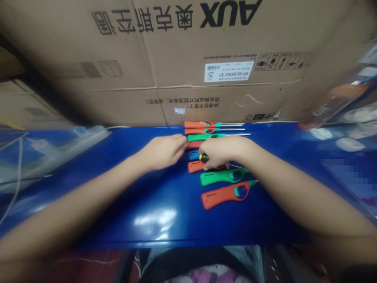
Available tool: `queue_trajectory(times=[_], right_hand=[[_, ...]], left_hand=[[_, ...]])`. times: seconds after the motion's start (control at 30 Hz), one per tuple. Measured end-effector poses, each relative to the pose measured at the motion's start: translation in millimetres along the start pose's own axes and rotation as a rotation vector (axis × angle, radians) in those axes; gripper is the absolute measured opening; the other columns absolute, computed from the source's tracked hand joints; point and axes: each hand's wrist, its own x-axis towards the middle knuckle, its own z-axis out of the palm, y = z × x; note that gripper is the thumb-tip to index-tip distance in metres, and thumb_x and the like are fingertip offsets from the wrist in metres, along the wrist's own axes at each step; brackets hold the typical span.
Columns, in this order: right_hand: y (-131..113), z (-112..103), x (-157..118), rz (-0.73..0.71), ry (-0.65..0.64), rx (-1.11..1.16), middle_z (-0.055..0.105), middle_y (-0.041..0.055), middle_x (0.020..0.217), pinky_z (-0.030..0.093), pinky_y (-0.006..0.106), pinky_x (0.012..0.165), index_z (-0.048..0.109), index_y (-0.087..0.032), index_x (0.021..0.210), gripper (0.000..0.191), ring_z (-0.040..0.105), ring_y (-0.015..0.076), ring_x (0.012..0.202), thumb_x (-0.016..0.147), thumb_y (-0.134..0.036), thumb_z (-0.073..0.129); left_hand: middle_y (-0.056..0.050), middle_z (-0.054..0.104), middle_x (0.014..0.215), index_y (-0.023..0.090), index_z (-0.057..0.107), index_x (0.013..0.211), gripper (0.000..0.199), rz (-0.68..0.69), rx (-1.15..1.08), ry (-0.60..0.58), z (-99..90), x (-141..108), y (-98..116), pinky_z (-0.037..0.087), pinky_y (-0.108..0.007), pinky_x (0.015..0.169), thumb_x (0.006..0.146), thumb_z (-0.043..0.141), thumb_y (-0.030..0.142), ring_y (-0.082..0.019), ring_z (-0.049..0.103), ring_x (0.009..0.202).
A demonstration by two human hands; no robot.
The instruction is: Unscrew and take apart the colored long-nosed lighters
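Note:
Several long-nosed lighters lie in a column on the blue table, handles to the left and metal tips to the right. Nearest me is an orange lighter [212, 198], with a green lighter [216, 178] just beyond it. My left hand [166, 151] has its fingers pressed together at the handle end of a red lighter [193, 145]. Over the middle of the column, my right hand [219, 151] is curled round a yellow and black tool [204, 157]. A blue lighter [193, 155] and another orange lighter [196, 166] are partly covered by it.
A large cardboard box [176, 74] stands upright along the back edge of the blue table [123, 212]. Clear plastic packaging [59, 157] and a white cable are at the left. A bottle [332, 106] and white objects [349, 144] sit at the right.

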Motion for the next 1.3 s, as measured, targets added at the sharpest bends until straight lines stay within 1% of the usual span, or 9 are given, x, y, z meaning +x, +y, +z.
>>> queue_trajectory(times=[0.17,0.23,0.3,0.5,0.67,0.87,1.0,1.17,1.3], right_hand=[[3,0,1,-0.015,-0.003,0.003,0.072,0.0051,0.079,0.042,0.031,0.05,0.067,-0.018,0.094,0.025,0.067,0.0206,0.057,0.082,-0.039,0.063],[3,1,2,-0.02,0.002,-0.004,0.073,0.005,0.079,0.042,0.031,0.049,0.067,-0.019,0.093,0.024,0.067,0.0211,0.057,0.082,-0.04,0.063],[3,0,2,-0.012,0.005,-0.008,0.073,0.005,0.08,0.042,0.031,0.05,0.067,-0.018,0.094,0.025,0.067,0.021,0.058,0.081,-0.04,0.064],[0,0,2,0.004,0.019,-0.01,0.073,0.0049,0.08,0.042,0.031,0.05,0.067,-0.017,0.099,0.028,0.066,0.0197,0.057,0.081,-0.039,0.064],[-1,1,2,0.007,0.022,-0.019,0.074,0.0051,0.08,0.041,0.031,0.049,0.069,-0.017,0.1,0.029,0.066,0.0194,0.057,0.082,-0.039,0.064],[-1,0,1,-0.012,0.019,-0.026,0.073,0.0049,0.076,0.041,0.031,0.048,0.069,-0.015,0.097,0.027,0.064,0.0179,0.053,0.081,-0.036,0.063],[0,0,1,-0.017,0.006,-0.016,0.075,0.0069,0.084,0.041,0.031,0.05,0.07,-0.015,0.1,0.029,0.064,0.0178,0.054,0.082,-0.036,0.064],[0,0,1,-0.028,0.021,-0.031,0.074,0.0064,0.086,0.042,0.032,0.052,0.07,-0.015,0.1,0.028,0.063,0.0166,0.054,0.082,-0.036,0.064],[2,1,3,-0.024,0.016,-0.012,0.074,0.0056,0.083,0.042,0.03,0.049,0.069,-0.015,0.1,0.028,0.064,0.0168,0.053,0.08,-0.035,0.065]], left_hand=[[-0.008,0.066,0.093,0.02,0.052,0.086,0.03,-0.247,-0.123,0.052,22.6,-3,-76,0.047,-0.034,0.075,0.102,0.033,0.036,-0.023,0.063,0.084],[-0.009,0.067,0.092,0.02,0.053,0.087,0.031,-0.289,-0.119,0.053,33.2,-9,-95,0.046,-0.034,0.075,0.102,0.032,0.037,-0.023,0.062,0.083],[-0.008,0.067,0.092,0.021,0.055,0.088,0.031,-0.309,-0.105,0.044,40.5,-15,-103,0.046,-0.033,0.073,0.101,0.033,0.038,-0.024,0.062,0.083],[-0.007,0.065,0.095,0.022,0.056,0.087,0.033,-0.236,-0.079,-0.001,46.8,-16,-100,0.045,-0.032,0.077,0.102,0.033,0.041,-0.024,0.061,0.092],[-0.007,0.061,0.09,0.022,0.056,0.087,0.032,-0.205,-0.046,-0.012,47.9,-15,-99,0.045,-0.032,0.076,0.102,0.033,0.04,-0.024,0.06,0.088],[-0.009,0.06,0.093,0.021,0.056,0.09,0.033,-0.241,0.006,0.046,46.0,-17,-94,0.043,-0.033,0.073,0.103,0.031,0.036,-0.025,0.059,0.087],[-0.009,0.061,0.092,0.021,0.056,0.087,0.03,-0.231,0.017,0.05,45.7,-16,-89,0.042,-0.033,0.07,0.101,0.035,0.036,-0.025,0.059,0.087],[-0.008,0.06,0.089,0.021,0.054,0.083,0.029,-0.22,-0.02,0.049,49.4,-16,-94,0.041,-0.033,0.068,0.1,0.037,0.035,-0.024,0.058,0.083],[-0.007,0.058,0.085,0.021,0.053,0.08,0.029,-0.221,-0.086,0.059,54.0,-16,-101,0.042,-0.033,0.068,0.1,0.038,0.036,-0.023,0.057,0.079]])
